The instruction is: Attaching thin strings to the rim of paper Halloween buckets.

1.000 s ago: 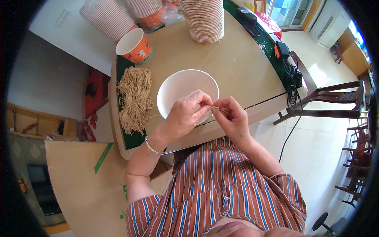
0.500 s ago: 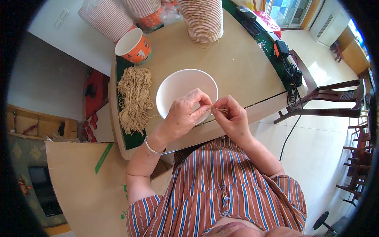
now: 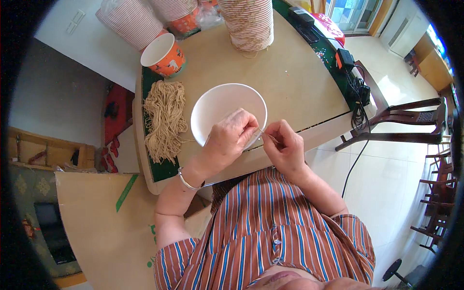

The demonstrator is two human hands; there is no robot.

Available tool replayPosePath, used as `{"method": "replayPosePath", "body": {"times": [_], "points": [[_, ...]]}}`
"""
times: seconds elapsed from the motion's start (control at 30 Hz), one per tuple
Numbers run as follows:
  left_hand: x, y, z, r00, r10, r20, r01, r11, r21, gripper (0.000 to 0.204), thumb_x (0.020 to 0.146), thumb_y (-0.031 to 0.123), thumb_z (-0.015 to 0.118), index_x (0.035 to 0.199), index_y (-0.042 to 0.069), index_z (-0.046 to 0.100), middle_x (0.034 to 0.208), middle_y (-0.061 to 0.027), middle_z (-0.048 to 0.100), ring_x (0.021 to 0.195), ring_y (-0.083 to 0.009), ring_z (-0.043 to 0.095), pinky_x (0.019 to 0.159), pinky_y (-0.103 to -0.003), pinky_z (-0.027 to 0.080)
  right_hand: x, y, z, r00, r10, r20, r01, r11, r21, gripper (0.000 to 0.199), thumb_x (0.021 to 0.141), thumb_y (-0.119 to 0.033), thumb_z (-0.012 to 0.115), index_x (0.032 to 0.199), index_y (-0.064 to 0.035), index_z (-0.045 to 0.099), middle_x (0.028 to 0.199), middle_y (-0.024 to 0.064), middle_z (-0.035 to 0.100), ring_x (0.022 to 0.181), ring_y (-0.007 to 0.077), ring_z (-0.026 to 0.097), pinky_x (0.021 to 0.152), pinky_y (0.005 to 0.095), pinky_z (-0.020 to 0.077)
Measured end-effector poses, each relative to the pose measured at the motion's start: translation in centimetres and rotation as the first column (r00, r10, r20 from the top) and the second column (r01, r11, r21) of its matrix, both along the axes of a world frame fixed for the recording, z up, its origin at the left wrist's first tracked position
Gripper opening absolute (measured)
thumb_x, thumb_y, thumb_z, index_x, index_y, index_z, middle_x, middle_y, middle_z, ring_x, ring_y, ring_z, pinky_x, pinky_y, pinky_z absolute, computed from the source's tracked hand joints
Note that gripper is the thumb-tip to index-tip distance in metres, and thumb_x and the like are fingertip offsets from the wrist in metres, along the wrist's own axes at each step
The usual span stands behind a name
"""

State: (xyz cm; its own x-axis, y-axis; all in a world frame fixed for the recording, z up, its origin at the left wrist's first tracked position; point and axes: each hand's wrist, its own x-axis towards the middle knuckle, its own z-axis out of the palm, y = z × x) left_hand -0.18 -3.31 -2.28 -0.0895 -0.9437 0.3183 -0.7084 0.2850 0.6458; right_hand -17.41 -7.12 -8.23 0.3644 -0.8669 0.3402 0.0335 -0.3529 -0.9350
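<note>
My left hand is closed in a pinch over the near rim of a round white bowl. Close beside it, my right hand pinches too, just off the bowl's right side. Between the two sets of fingertips runs a short piece of thin beige string, and more of it is partly hidden in my right fingers. To the left of the bowl lies a loose bundle of beige string at the table's edge.
An orange paper tub stands beyond the string bundle. Tall stacks of nested paper tubs rise at the table's back. Power adapters with black cables lie along the right edge, near a wooden chair. A cardboard sheet is at lower left.
My fingertips have drawn slightly apart, so more of the string shows between them. My right hand has turned a little. The bowl and the string bundle stay in place.
</note>
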Motion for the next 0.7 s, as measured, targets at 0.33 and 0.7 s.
{"method": "replayPosePath", "body": {"times": [0.33,0.7], "points": [[-0.5,0.2,-0.3,0.993,0.04,0.114,-0.033,0.997,-0.065,0.009,0.089,0.002,0.067,0.095,0.002,0.06,0.089,-0.0144,0.061,0.084,-0.0326,0.065,0.072,-0.041,0.052,-0.4,0.1,-0.2,0.997,-0.05,-0.057,0.047,0.997,-0.066,0.015,0.086,0.0,0.07,0.091,-0.0029,0.057,0.066,0.0059,0.056,0.056,0.0089,0.051,0.052,0.0261,0.0429],[-0.4,0.2,1.3,0.996,-0.083,-0.019,0.081,0.992,-0.095,0.017,0.086,0.002,0.067,0.103,0.002,0.065,0.101,-0.0136,0.061,0.096,-0.0329,0.063,0.082,-0.044,0.05,-1.1,-0.3,0.7,0.999,0.02,-0.041,-0.019,0.999,0.025,0.009,0.091,-0.001,0.07,0.097,-0.0009,0.063,0.076,0.0036,0.064,0.064,0.0051,0.054,0.056,0.0237,0.0453]]}}
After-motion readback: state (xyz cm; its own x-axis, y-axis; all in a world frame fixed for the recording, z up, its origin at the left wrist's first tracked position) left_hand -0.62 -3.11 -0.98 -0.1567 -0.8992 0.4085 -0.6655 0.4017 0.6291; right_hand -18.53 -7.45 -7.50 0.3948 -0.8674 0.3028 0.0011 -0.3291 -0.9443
